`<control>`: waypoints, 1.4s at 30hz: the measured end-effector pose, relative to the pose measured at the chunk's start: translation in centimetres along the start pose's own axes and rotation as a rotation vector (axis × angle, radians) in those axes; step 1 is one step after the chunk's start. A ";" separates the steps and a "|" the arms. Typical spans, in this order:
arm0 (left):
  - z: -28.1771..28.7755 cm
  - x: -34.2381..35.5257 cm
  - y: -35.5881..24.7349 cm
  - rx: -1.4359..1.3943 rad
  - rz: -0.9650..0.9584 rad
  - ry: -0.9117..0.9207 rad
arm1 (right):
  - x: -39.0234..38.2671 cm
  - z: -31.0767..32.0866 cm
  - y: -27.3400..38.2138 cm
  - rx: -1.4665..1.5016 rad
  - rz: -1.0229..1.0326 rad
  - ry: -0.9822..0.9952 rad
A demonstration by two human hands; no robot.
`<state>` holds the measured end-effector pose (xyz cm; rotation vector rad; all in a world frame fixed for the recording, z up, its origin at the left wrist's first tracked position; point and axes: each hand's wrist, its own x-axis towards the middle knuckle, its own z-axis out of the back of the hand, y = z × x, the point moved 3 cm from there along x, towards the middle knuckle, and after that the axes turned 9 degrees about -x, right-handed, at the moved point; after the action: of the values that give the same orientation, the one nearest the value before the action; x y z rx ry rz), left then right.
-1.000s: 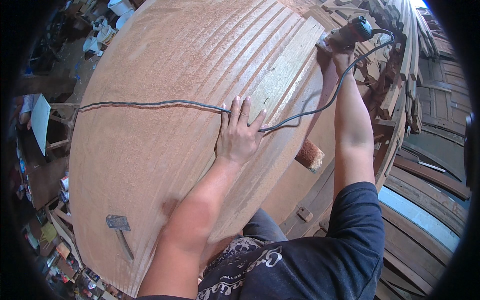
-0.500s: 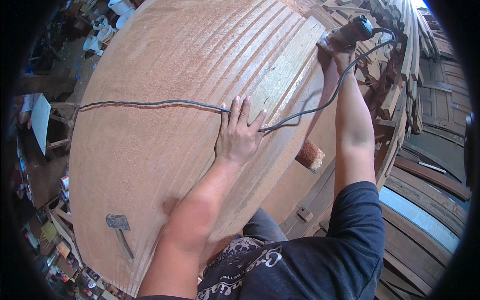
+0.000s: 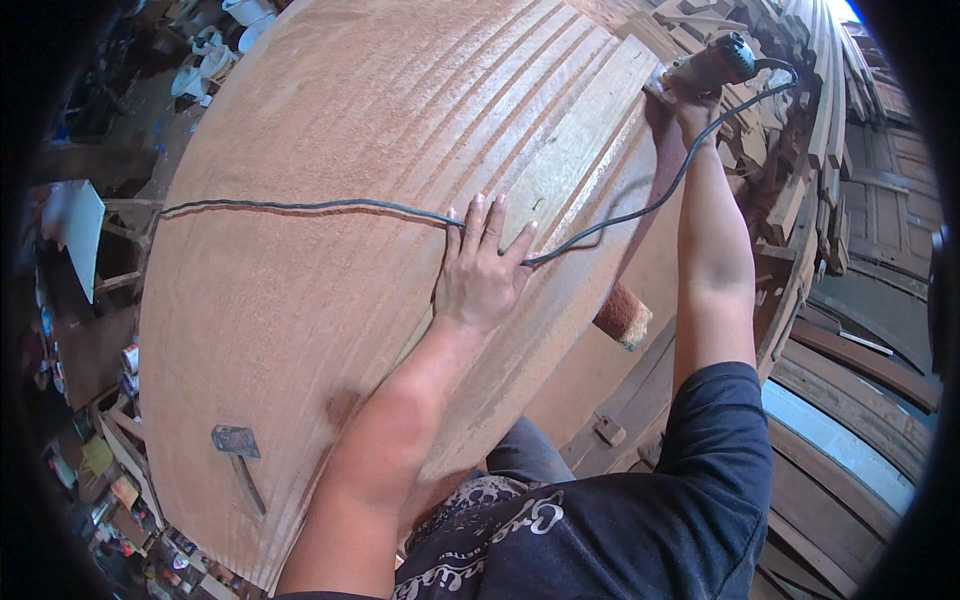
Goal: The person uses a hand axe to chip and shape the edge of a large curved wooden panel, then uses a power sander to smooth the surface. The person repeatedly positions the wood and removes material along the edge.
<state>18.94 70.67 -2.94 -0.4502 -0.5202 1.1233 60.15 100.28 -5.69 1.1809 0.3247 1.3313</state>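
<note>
My left hand (image 3: 480,278) lies flat with spread fingers on a large dusty wooden panel (image 3: 300,300). A dark power cord (image 3: 350,203) runs across the panel and passes under this hand. At the panel's far right corner, my right hand (image 3: 695,105) grips a corded power tool (image 3: 715,65) with a dark red cylindrical body and black end cap. Its metal base sits against the panel's end, and its working tip is hidden. A paler strip (image 3: 575,140) and several parallel grooves run along the panel. A hammer (image 3: 238,455) rests on the panel near my left forearm.
Loose wood offcuts and long boards (image 3: 840,400) are piled to the right. A round reddish wooden piece (image 3: 622,315) sticks out below the panel's right edge. Buckets (image 3: 245,15) and clutter stand on the floor at the left.
My right hand and the power tool have shifted slightly to the right at the panel's end. The left hand stays flat in place.
</note>
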 end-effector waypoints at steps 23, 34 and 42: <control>0.0 -0.1 -0.1 0.012 0.019 -0.014 | 1.8 -0.4 -3.3 0.032 -0.017 -0.049; -0.3 0.2 -0.2 0.025 0.018 -0.031 | 2.5 -0.7 -2.3 -0.002 0.004 -0.043; 0.4 0.0 -0.4 0.002 0.022 -0.024 | 2.7 -0.4 -1.3 0.048 -0.003 -0.057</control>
<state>19.03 70.51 -2.40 -0.4419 -0.5357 1.1517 61.37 103.05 -5.74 1.2551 0.3186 1.2909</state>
